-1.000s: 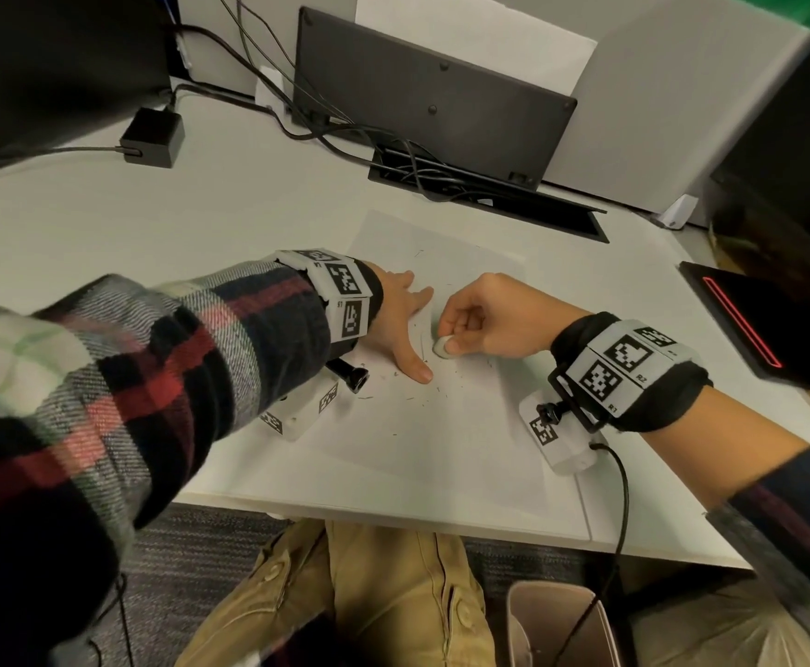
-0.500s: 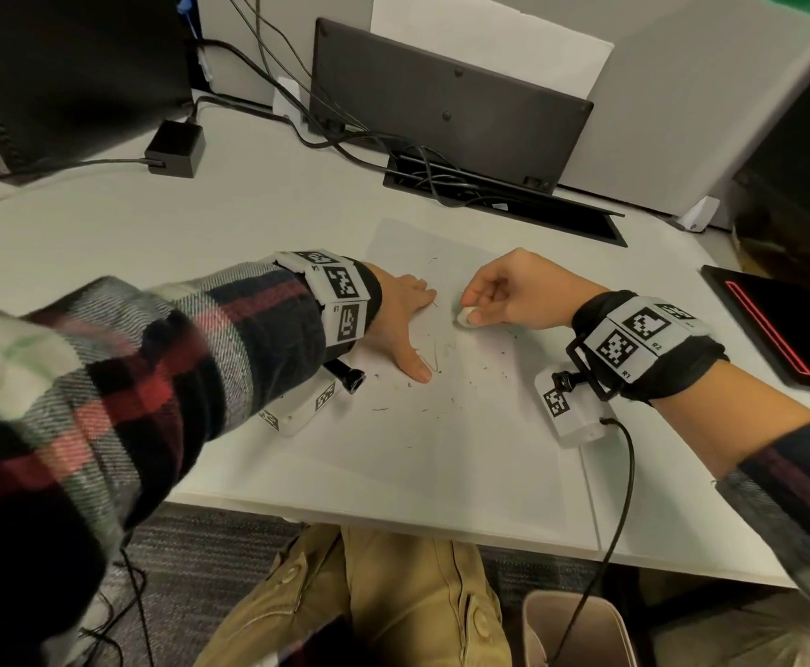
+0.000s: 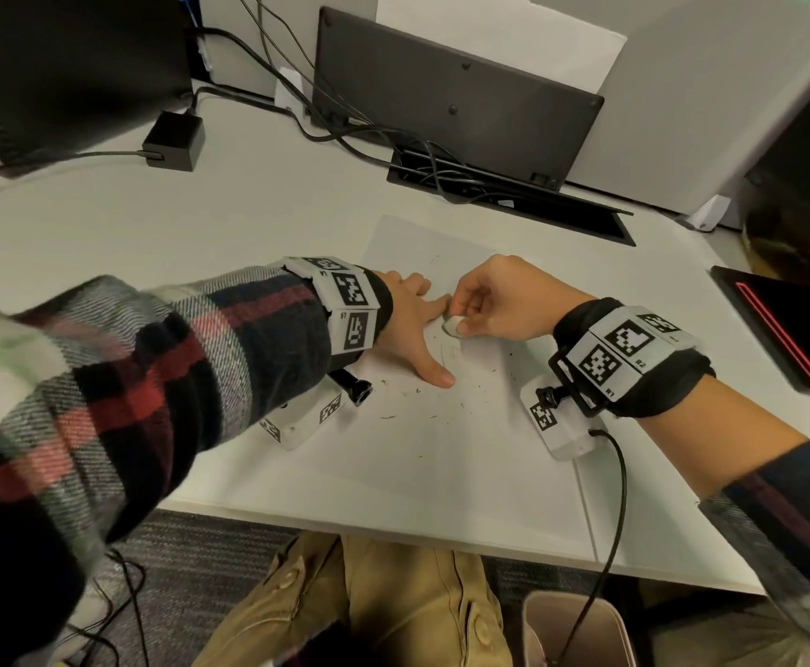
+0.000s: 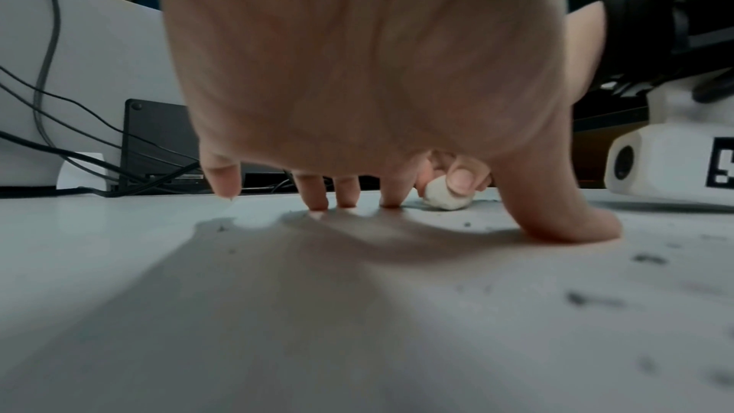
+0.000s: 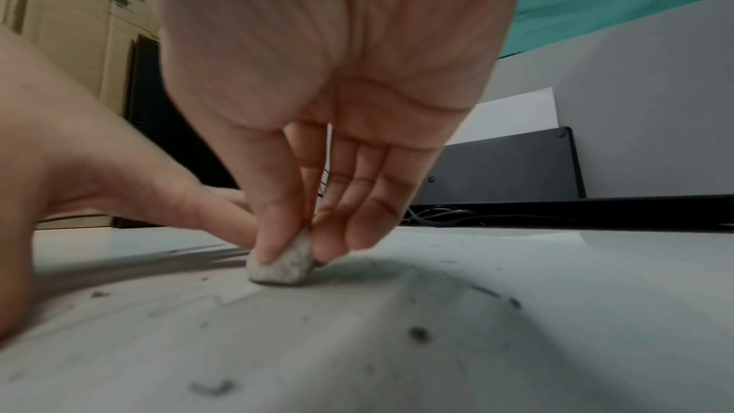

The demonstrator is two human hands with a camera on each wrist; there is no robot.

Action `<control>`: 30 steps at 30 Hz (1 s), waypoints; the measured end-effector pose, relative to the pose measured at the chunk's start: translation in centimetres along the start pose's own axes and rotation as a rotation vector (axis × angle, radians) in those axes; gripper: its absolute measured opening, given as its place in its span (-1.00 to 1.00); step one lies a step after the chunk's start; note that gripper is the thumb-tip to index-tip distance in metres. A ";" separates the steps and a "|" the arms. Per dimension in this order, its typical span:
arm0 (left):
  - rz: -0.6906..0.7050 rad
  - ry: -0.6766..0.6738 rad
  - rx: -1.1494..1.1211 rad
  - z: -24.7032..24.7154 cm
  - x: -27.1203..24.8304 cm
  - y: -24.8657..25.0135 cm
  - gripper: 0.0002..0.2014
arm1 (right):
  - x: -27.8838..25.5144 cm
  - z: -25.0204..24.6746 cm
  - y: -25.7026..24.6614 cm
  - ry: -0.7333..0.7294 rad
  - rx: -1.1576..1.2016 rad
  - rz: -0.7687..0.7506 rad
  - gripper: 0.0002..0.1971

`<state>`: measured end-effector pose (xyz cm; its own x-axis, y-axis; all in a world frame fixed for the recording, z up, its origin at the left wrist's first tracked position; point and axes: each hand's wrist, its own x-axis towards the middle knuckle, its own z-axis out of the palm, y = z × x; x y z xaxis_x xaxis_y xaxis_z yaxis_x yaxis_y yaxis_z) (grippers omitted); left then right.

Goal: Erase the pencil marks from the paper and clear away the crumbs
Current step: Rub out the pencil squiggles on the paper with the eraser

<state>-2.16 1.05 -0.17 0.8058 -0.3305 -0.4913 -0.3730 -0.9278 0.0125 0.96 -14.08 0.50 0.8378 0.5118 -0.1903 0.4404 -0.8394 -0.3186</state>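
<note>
A white sheet of paper [image 3: 441, 454] lies on the desk in front of me, strewn with dark eraser crumbs [image 3: 441, 416]. Faint pencil marks [image 3: 451, 351] show just below the eraser. My right hand [image 3: 494, 300] pinches a small white eraser [image 3: 452, 325] [image 5: 284, 264] [image 4: 446, 197] between thumb and fingers and holds it down on the paper. My left hand [image 3: 410, 324] lies flat with spread fingers, pressing the paper right beside the eraser; its fingertips [image 4: 317, 203] and thumb [image 4: 564, 219] touch the sheet.
A dark monitor base [image 3: 451, 89] with cables [image 3: 354, 132] and a cable slot [image 3: 513, 195] lies behind the paper. A black adapter [image 3: 174, 142] sits at the back left, a dark device with a red line [image 3: 778, 329] at the right. A bin [image 3: 581, 628] stands under the desk edge.
My right hand with the eraser has slid back and forth over the paper between my left index finger and thumb. My left hand has stayed pressed on the sheet.
</note>
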 end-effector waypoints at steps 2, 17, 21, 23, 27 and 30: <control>-0.007 -0.007 -0.008 0.0 0.0 0.1 0.04 | -0.3 0.0 -0.2 -0.036 0.038 -0.005 -0.93; -0.015 -0.044 -0.009 -0.1 0.1 0.1 0.09 | -1.3 0.4 -0.5 -0.085 0.021 -0.048 -0.96; -0.010 -0.055 -0.003 -0.2 0.1 0.2 0.09 | -0.6 0.4 -0.2 0.009 -0.053 -0.012 -0.90; -0.012 -0.055 -0.003 -0.2 0.1 0.2 0.09 | -0.6 0.4 -0.2 0.010 -0.061 -0.009 -0.90; -0.018 -0.059 0.010 -0.3 0.1 0.2 0.09 | -1.6 0.5 -0.6 -0.088 0.010 -0.051 -0.90; -0.010 -0.059 0.013 -0.2 0.2 0.2 0.10 | -1.2 0.5 -0.3 -0.027 -0.009 -0.026 -0.88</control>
<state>-1.95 0.72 -0.11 0.7811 -0.3098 -0.5421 -0.3712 -0.9286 -0.0042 -0.30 -14.38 0.38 0.8173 0.5379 -0.2067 0.4646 -0.8273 -0.3158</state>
